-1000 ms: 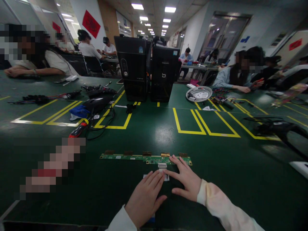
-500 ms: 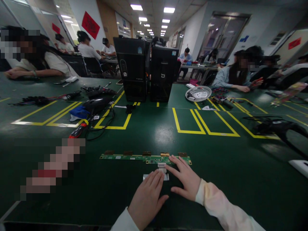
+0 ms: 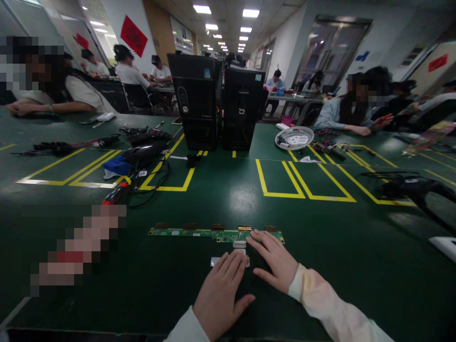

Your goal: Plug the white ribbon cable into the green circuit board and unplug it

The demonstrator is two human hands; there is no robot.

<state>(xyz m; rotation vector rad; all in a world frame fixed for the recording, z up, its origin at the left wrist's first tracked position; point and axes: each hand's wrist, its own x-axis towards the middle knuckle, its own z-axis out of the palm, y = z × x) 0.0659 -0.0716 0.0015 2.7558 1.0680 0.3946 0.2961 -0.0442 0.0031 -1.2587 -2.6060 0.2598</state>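
A long, narrow green circuit board (image 3: 203,233) with several copper-coloured tabs along its far edge lies on the green table. My right hand (image 3: 276,260) rests its outstretched fingers on the board's right part, beside a white connector (image 3: 240,244) at the near edge. Below that connector is a flat ribbon cable (image 3: 241,251) with a silvery strip (image 3: 215,261), both partly covered by my left hand (image 3: 223,292). The left hand lies flat, fingers straight and thumb apart. Whether its fingertips press on the cable I cannot tell.
Two black computer towers (image 3: 194,102) stand at the back. To the left lie a red-and-black handled tool (image 3: 116,192), partly pixelated, and tangled black cables (image 3: 153,135). A white basket (image 3: 294,138) sits back right, a black cable bundle (image 3: 399,185) far right. Other people sit around.
My left hand has shifted slightly right over the ribbon cable, uncovering more of the white connector. My right index finger has drawn up from the connector toward the board.
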